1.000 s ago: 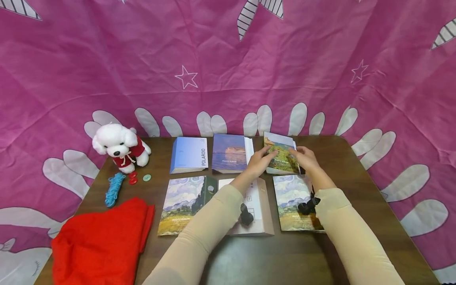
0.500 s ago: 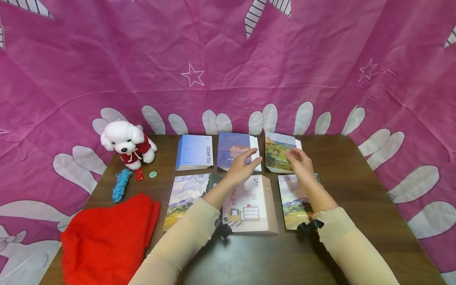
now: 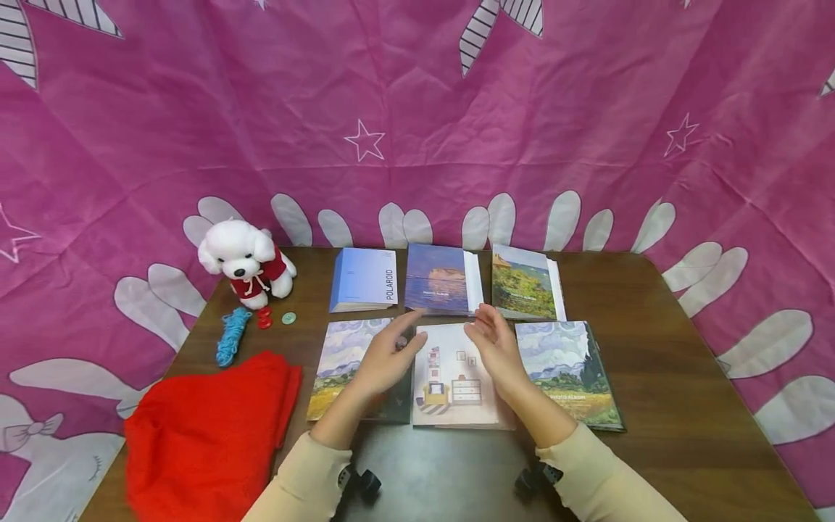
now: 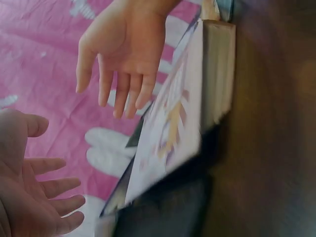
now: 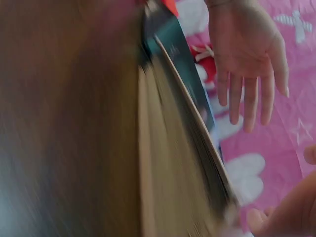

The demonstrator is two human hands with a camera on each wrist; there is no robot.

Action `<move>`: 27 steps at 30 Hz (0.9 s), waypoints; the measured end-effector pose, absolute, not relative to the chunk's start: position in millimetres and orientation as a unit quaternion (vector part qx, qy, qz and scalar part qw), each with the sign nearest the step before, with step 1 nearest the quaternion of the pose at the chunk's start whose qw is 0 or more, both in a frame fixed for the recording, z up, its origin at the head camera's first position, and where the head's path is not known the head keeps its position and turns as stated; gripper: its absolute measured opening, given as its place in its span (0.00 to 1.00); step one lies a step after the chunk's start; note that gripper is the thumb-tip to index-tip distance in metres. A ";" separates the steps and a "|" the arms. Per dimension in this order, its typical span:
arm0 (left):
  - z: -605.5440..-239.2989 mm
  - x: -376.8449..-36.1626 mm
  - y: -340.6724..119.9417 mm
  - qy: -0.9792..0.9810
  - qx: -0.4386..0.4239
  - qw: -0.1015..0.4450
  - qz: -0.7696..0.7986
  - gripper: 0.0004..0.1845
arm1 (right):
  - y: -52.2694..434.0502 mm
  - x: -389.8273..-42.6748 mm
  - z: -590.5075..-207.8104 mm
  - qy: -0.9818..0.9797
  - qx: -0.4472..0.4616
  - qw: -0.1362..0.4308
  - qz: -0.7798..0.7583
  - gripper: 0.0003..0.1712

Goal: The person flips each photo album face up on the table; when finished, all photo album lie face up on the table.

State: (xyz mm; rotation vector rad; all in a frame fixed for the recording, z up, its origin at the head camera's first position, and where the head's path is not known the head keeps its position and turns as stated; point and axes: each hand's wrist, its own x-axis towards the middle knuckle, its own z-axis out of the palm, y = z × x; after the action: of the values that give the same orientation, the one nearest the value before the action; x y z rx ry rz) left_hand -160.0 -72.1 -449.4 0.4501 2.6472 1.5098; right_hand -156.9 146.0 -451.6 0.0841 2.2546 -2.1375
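In the head view my left hand (image 3: pixel 385 357) hovers over the gap between a landscape photo album (image 3: pixel 339 362) and a white album (image 3: pixel 450 406) with furniture drawn on its cover. My right hand (image 3: pixel 499 351) hangs above the white album's right side. Both have spread, relaxed fingers and hold nothing. The left wrist view shows the two palms facing each other, the left (image 4: pixel 37 192) low and the right (image 4: pixel 126 44) at the top. Another landscape album (image 3: pixel 570 362) lies right of the white one. Behind stand a blue Polaroid album (image 3: pixel 362 279), a sea-cliff album (image 3: pixel 440 279) and a garden-picture album (image 3: pixel 525 286).
On the wooden table's (image 3: pixel 678 406) left are a white toy dog (image 3: pixel 238 250) in red, a blue cord bundle (image 3: pixel 231 337), red buttons (image 3: pixel 264 317), a green button (image 3: pixel 288 317) and a red cloth (image 3: pixel 209 435). A pink curtain (image 3: pixel 293 87) hangs behind.
Both hands have let go of the garden-picture album at the back right and drawn back toward the front, over the white album. The view has shifted slightly.
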 end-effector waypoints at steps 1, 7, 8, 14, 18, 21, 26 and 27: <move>-452.7 -155.8 -77.9 0.860 0.142 0.029 0.490 0.29 | 140.8 -154.0 -454.1 0.731 0.026 0.018 -0.682 0.35; -470.3 -136.2 -109.0 0.853 0.103 0.030 0.511 0.28 | 106.8 -137.5 -469.7 0.731 0.011 0.015 -0.682 0.34; -472.3 -133.8 -112.7 0.848 0.093 0.029 0.522 0.27 | 101.1 -134.6 -471.9 0.728 0.007 0.018 -0.685 0.34; -481.9 -122.4 -129.7 0.830 0.059 -0.007 0.554 0.25 | 73.1 -120.9 -477.1 0.705 -0.015 0.063 -0.706 0.35; -484.4 -118.1 -140.2 0.844 0.041 -0.034 0.534 0.25 | 59.8 -115.6 -476.3 0.682 -0.054 0.121 -0.719 0.40; -485.1 -115.8 -147.5 0.854 0.032 -0.037 0.519 0.24 | 51.1 -113.6 -474.7 0.669 -0.082 0.156 -0.722 0.43; -486.6 -115.4 -157.2 0.870 0.027 -0.038 0.490 0.26 | 40.8 -115.1 -477.2 0.667 -0.092 0.179 -0.718 0.43; -486.8 -115.7 -159.0 0.873 0.029 -0.046 0.485 0.26 | 39.3 -115.5 -477.9 0.667 -0.088 0.181 -0.717 0.43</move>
State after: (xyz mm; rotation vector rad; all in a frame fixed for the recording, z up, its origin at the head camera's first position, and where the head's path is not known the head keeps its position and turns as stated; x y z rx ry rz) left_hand -115.7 -159.0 -486.8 0.0933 2.8258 1.5685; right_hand -115.5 39.3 -477.9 -0.2490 1.8840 -2.0251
